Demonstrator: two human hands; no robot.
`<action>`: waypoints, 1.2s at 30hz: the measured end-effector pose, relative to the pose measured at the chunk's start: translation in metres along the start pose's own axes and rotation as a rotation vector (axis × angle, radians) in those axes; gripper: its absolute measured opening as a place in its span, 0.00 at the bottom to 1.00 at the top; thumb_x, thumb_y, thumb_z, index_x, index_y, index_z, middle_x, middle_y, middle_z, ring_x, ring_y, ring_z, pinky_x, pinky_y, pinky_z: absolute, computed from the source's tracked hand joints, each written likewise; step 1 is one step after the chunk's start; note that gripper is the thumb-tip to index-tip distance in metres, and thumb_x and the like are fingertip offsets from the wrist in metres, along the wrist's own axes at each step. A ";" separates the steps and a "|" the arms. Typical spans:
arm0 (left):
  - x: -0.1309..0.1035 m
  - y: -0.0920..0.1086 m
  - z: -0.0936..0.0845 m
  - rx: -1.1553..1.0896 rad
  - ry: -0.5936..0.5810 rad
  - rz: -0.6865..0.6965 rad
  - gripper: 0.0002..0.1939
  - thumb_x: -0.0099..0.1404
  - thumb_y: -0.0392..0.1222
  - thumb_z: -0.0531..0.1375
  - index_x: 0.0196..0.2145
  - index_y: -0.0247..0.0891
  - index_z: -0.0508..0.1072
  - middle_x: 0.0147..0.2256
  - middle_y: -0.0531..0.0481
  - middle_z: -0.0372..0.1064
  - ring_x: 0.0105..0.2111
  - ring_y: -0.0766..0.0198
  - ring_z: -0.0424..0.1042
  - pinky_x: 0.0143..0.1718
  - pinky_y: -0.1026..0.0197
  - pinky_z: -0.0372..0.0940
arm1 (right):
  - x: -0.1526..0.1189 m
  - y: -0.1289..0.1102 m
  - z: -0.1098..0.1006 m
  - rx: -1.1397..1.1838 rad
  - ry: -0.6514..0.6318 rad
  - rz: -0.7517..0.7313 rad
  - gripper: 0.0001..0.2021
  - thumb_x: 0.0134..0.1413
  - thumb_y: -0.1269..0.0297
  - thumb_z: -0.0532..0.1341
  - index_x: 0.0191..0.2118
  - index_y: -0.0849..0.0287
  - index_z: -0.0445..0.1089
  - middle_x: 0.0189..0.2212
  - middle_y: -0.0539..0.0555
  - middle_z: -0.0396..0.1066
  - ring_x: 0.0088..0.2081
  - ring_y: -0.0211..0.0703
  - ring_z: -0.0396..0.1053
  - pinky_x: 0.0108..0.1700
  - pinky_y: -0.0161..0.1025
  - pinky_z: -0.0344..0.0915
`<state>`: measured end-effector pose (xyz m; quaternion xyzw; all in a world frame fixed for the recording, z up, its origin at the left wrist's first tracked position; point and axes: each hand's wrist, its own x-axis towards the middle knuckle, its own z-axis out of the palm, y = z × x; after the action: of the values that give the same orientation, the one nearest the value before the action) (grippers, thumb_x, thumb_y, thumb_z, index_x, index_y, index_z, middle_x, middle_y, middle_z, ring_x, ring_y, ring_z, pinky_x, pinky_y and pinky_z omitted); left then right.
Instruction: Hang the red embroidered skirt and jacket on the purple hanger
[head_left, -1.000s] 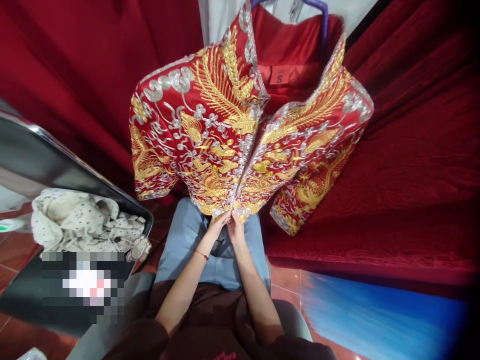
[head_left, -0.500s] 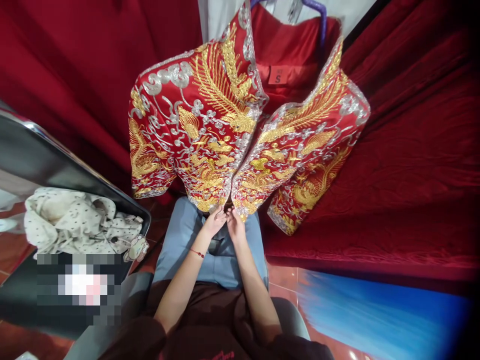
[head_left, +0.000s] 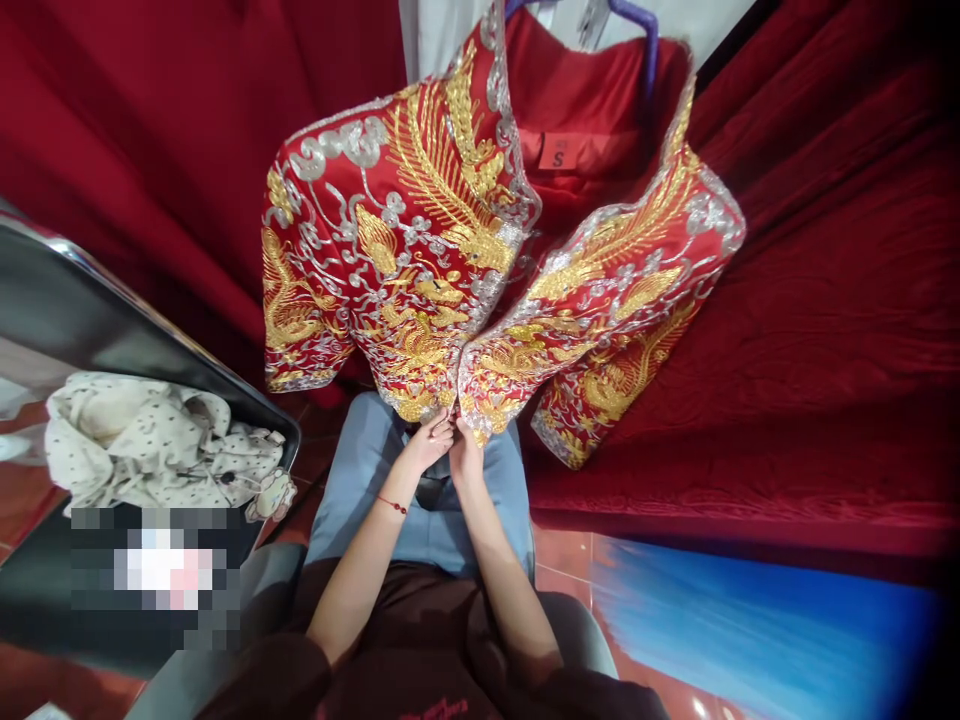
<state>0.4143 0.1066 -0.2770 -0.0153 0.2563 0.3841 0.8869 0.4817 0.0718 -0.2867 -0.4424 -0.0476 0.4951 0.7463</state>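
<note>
A red jacket (head_left: 420, 260) with gold and silver embroidery hangs in front of me, its collar spread and its red lining showing. Inside the neck is a label (head_left: 559, 151) marked S. The jacket is on a purple hanger (head_left: 649, 50). At the bottom of the front opening, my left hand (head_left: 429, 443) has its fingers closed at the hem's edge. My right hand (head_left: 466, 455) is closed on the other front edge, right beside it. The two front edges meet just above my fingers; whatever small piece lies between the fingertips is hidden.
On the left, a black chair (head_left: 45, 570) carries a cream spotted cloth bag (head_left: 150, 440) with a cartoon charm (head_left: 271, 495). Dark red curtains (head_left: 825, 300) hang on both sides. A blue panel (head_left: 750, 620) is at the lower right.
The lower front edges have come together, closing the gap between them. My right hand has risen slightly against its edge, and its fingers now bend over the hem.
</note>
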 end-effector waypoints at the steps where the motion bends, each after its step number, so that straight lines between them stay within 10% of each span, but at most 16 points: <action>1: 0.000 -0.001 0.001 0.009 -0.001 0.000 0.15 0.72 0.32 0.55 0.26 0.33 0.68 0.15 0.63 0.45 0.12 0.78 0.47 0.15 0.73 0.48 | 0.000 0.000 0.000 0.000 0.003 -0.006 0.20 0.36 0.62 0.72 0.40 0.58 0.75 0.41 0.52 0.78 0.44 0.44 0.73 0.61 0.50 0.65; 25: 0.002 -0.024 -0.010 0.285 0.195 0.334 0.13 0.50 0.37 0.74 0.28 0.35 0.73 0.23 0.58 0.65 0.22 0.75 0.61 0.25 0.68 0.55 | -0.011 -0.014 0.012 -0.058 0.012 -0.100 0.35 0.37 0.61 0.72 0.56 0.57 0.69 0.56 0.56 0.72 0.52 0.44 0.72 0.61 0.47 0.65; 36: -0.005 -0.002 -0.003 0.206 0.095 0.213 0.05 0.62 0.33 0.66 0.31 0.35 0.73 0.17 0.62 0.55 0.16 0.75 0.50 0.19 0.68 0.48 | 0.004 -0.025 -0.002 -0.136 0.053 -0.027 0.18 0.42 0.60 0.69 0.42 0.58 0.74 0.35 0.51 0.78 0.37 0.41 0.74 0.45 0.41 0.70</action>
<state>0.4118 0.1016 -0.2775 0.0851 0.3361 0.4463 0.8250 0.5026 0.0708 -0.2721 -0.5046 -0.0673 0.4686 0.7220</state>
